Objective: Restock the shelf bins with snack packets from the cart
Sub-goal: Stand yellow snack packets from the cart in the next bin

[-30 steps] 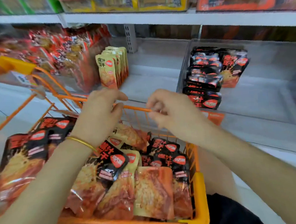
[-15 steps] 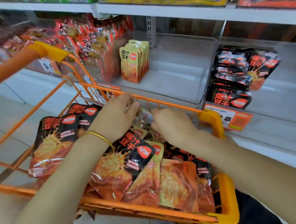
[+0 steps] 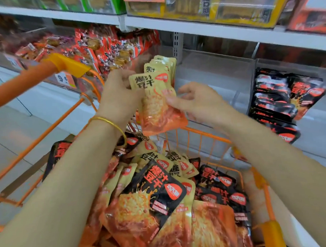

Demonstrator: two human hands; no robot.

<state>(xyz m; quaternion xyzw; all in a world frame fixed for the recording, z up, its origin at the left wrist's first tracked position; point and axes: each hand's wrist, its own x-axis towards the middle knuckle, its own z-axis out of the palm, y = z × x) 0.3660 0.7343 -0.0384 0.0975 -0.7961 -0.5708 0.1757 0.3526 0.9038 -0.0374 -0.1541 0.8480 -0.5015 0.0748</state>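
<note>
My left hand (image 3: 117, 95) grips the top of a beige snack packet (image 3: 157, 102) held upright above the orange cart (image 3: 269, 227). My right hand (image 3: 193, 100) pinches the packet's right edge with thumb and fingers. Behind the packet stands a short row of matching beige packets (image 3: 165, 65) in a clear shelf bin (image 3: 212, 75). The cart below holds several beige and black packets (image 3: 153, 191) in a loose heap.
A clear bin to the right holds black packets (image 3: 284, 99). Red packets (image 3: 103, 48) fill the bin to the left. The orange cart handle (image 3: 39, 74) juts in from the left. An upper shelf (image 3: 209, 29) carries boxed goods.
Both hands have risen out of the cart, lifting one beige packet up to the level of the shelf bin. The view has shifted closer to the shelf.
</note>
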